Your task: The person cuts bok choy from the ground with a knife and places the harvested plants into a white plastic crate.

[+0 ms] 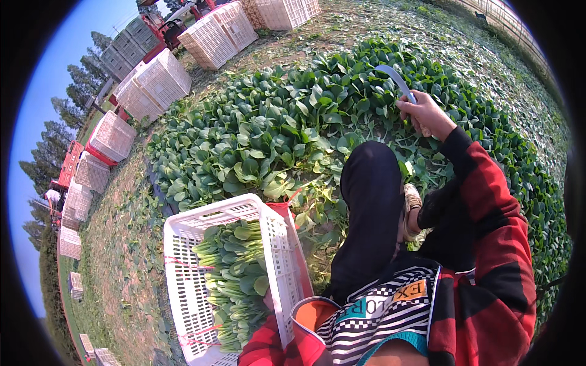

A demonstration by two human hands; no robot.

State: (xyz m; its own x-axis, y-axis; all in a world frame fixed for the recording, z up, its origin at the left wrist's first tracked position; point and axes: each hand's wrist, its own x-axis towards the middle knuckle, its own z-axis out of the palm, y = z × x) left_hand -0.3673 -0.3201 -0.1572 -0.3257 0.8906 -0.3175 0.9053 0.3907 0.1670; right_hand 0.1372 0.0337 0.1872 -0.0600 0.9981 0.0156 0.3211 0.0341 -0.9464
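My right hand (pixel 423 114) is closed around the wooden handle of a sickle (pixel 397 78). Its curved blade points up and left above the standing leafy greens (pixel 293 123), which look like bok choy. On my left side is a white slatted plastic crate (pixel 265 215). Cut greens (pixel 238 274) lie inside it in rows, pale stems towards the left. My left arm reaches into the crate at its near side. Only a sliver of my left hand (pixel 268 299) shows beside the greens, behind the crate wall, so its fingers are hidden.
Red material (pixel 297 256) stands against the crate's right side. My bent knee (pixel 371 183) is between crate and sickle. More white crates (pixel 153 84) line the field's left edge, near red machinery (pixel 171 32). A person (pixel 53 197) bends far off at left.
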